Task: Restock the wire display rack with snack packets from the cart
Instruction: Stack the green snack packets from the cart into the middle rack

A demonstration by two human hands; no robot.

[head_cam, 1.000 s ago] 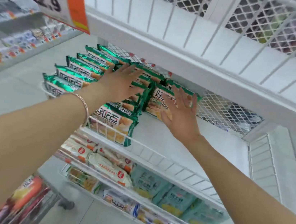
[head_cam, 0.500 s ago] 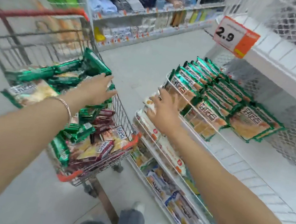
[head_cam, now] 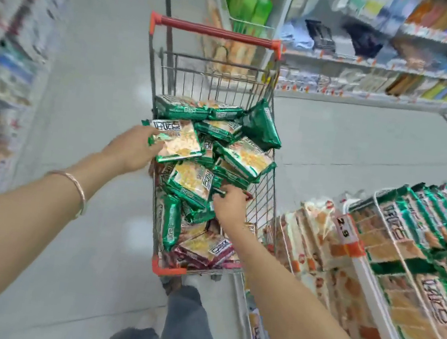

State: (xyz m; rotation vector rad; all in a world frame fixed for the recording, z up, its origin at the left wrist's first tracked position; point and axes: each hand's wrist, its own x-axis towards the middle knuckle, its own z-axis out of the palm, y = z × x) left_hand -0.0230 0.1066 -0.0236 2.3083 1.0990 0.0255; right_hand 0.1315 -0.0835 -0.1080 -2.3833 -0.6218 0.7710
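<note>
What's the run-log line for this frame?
phase: picking from cart | left hand: grips top green packet | right hand: grips lower green packet | wire rack: partly filled

- This is a self-service shop, seen down an aisle with a pale tiled floor point(head_cam: 363, 136).
- A wire shopping cart point(head_cam: 211, 76) with a red handle point(head_cam: 217, 32) stands in the aisle, heaped with identical green snack packets point(head_cam: 249, 160).
- Long shelves point(head_cam: 386, 68) at the back right carry rows of packaged goods, with small price labels point(head_cam: 312, 90) along the edges.
- A wire display rack point(head_cam: 380, 318) holds packets in neat rows behind an orange-and-white price tag point(head_cam: 346, 231) reading 2.9.
- More stocked shelving point(head_cam: 10, 56), blurred, lines the left side.
</note>
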